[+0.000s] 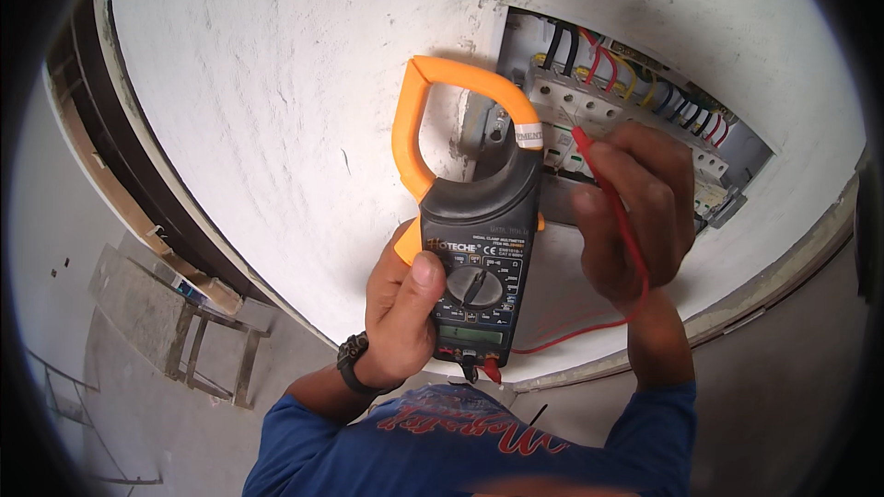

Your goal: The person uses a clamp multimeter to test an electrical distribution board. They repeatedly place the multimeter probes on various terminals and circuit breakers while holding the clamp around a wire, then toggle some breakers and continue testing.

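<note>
My left hand grips a black and orange clamp meter by its lower left side, the thumb lying on its front. Its orange jaw is closed and points up, with a dial and a small display below. Between the fingers of my right hand is a red test probe. The thin metal tip reaches up to the row of circuit breakers; whether it touches a terminal I cannot tell. A red lead runs from the probe to the bottom of the meter. My right fingers hide part of the breakers.
An open distribution box is set in the white plastered wall, with black, red and yellow wires entering the breakers from above. At the left, a wooden bench stands on the floor beyond a door frame.
</note>
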`<state>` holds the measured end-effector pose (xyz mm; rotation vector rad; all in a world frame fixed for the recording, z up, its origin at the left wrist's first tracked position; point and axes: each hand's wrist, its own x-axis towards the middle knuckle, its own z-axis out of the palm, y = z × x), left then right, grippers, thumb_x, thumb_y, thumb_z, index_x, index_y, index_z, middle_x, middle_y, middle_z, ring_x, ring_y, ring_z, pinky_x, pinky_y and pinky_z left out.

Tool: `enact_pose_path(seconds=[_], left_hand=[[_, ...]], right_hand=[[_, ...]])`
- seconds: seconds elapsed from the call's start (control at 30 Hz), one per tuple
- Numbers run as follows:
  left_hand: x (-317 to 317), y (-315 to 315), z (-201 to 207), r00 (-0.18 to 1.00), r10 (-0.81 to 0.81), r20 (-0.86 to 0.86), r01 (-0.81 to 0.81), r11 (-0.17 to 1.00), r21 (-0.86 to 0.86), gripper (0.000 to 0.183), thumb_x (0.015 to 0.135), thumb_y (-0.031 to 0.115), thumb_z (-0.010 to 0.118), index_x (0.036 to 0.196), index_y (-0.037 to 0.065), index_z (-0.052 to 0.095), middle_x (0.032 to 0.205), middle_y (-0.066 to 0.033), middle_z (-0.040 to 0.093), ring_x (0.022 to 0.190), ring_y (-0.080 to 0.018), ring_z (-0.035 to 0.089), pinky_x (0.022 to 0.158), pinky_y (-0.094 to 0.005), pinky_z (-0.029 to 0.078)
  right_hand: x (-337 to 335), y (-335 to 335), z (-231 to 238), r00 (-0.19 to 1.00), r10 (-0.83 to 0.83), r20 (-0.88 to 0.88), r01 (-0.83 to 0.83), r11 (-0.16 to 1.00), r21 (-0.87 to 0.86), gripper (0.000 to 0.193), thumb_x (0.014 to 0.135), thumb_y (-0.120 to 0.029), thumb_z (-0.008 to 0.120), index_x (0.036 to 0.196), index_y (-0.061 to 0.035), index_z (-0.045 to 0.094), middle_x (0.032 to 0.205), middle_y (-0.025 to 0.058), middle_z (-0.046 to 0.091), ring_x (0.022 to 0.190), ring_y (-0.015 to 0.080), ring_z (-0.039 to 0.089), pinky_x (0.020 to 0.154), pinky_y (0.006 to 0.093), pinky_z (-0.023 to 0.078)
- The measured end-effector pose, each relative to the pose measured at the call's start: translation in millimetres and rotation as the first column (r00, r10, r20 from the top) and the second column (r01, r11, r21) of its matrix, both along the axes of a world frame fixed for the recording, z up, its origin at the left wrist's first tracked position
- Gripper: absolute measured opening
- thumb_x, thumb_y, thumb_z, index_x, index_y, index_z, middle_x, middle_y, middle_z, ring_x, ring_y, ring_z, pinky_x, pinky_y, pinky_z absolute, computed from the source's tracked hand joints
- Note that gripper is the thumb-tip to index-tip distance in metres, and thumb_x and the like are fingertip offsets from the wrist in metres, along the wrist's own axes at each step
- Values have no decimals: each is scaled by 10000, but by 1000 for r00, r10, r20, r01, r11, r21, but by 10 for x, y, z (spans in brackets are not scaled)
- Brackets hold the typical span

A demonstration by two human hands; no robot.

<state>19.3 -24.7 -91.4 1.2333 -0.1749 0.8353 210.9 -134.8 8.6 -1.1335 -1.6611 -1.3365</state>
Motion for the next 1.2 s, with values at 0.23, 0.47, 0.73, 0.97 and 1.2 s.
enact_pose_path(seconds=[0.23,0.47,0.73,0.97,1.2], left_hand=[[-185,35,-130,998,-44,-35,44,999,-22,869,1085,639,424,1563,-82,336,1337,-354,639,1159,-403,728,919,-451,649],[-228,46,-167,976,-163,-144,165,986,6,939,1052,675,481,1539,-116,342,1337,-351,639,1116,-398,748,895,-453,658],[-392,74,-390,980,-120,-160,118,993,-20,928,1051,680,474,1525,-108,348,1347,-339,636,1123,-422,745,932,-501,653],[-575,204,-635,979,-178,-103,174,983,-51,871,1059,629,497,1547,-86,401,1396,-199,620,1264,-254,645,1081,-390,510],[-681,381,-917,972,-79,-219,86,996,23,1096,961,902,185,1512,-6,456,1242,-296,690,1105,-411,705,940,-507,544]], right_hand=[[-241,-370,-768,859,203,-470,-242,970,-24,262,1091,-216,528,1200,-17,660,970,142,673,933,288,655,983,446,529],[-590,-135,-1156,55,192,-980,-607,785,120,270,1101,-154,536,1172,55,690,775,56,633,750,114,605,759,306,517],[-660,-35,-1040,-411,253,-876,-559,689,462,443,1154,-408,475,1004,-25,639,635,-46,370,577,81,399,671,303,472],[-979,62,-1082,-761,51,-647,-525,538,660,502,1136,-524,475,1023,-58,624,609,12,445,567,149,482,563,312,424],[-1131,161,-1249,-687,7,-726,-589,580,563,542,1133,-543,475,991,-40,618,635,37,573,535,112,503,524,285,373]])
